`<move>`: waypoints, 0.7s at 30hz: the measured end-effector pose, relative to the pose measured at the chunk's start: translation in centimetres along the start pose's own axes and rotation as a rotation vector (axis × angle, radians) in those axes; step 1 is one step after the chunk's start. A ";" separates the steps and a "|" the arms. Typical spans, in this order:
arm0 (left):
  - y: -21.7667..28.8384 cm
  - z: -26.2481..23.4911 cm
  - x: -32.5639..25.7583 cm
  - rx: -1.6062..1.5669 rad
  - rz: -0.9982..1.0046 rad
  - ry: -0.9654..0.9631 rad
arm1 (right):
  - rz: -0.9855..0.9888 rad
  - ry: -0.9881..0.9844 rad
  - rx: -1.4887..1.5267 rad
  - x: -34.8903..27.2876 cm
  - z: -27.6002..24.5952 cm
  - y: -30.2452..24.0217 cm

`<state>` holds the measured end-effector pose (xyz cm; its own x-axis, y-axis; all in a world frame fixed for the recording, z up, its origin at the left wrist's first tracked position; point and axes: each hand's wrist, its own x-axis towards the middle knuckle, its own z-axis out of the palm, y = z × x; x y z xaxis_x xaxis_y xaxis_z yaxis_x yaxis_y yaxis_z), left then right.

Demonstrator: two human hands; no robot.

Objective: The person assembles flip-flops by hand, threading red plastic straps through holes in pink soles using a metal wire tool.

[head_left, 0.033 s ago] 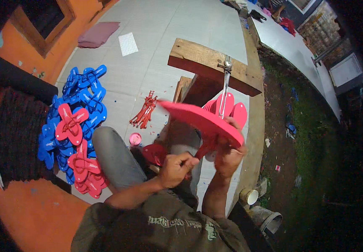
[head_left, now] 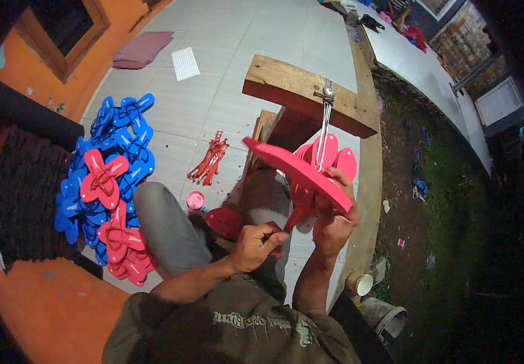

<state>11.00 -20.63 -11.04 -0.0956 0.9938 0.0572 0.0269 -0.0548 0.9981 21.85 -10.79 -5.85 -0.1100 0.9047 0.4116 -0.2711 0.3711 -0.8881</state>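
A pink-red flip-flop sole (head_left: pixel 292 168) is tilted in front of me, edge-on. My right hand (head_left: pixel 336 229) grips it from its near right side, fingers wrapped around the edge. Below the sole, my left hand (head_left: pixel 255 249) is closed in a pinch on the red strap (head_left: pixel 297 218). A slim metal pulling tool (head_left: pixel 325 124), fastened to a wooden beam (head_left: pixel 298 85), reaches down to the sole; whether its tip passes through a hole is hidden. Behind it several pink soles (head_left: pixel 345 162) stand together.
Blue flip-flops (head_left: pixel 134 142) lie heaped at left, with pink-red flip-flops (head_left: pixel 101 182) on top and in front. Red straps (head_left: pixel 210 161) and a small pink tub (head_left: pixel 195 200) are on the tiled floor. Black sheets (head_left: pixel 25 194) are stacked by the orange wall.
The sole has turned a little, its far left end shifting right and up. My right hand has moved slightly right. My left hand keeps its pinch on the strap.
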 end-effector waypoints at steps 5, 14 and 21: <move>-5.3 -3.6 -0.1 -0.780 0.002 0.254 | 0.258 0.110 0.075 -2.2 0.2 2.0; -0.6 -6.2 4.7 -0.390 0.196 0.289 | 0.291 -0.239 -0.086 -3.1 -0.6 2.0; 1.9 -4.6 8.0 -0.025 0.656 0.087 | 0.040 -0.212 -0.044 -0.3 0.3 2.3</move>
<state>5.72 -13.20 -8.57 -0.1473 0.7418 0.6542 0.0835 -0.6498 0.7555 20.95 -10.25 -7.93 -0.3202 0.8563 0.4054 -0.2209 0.3486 -0.9109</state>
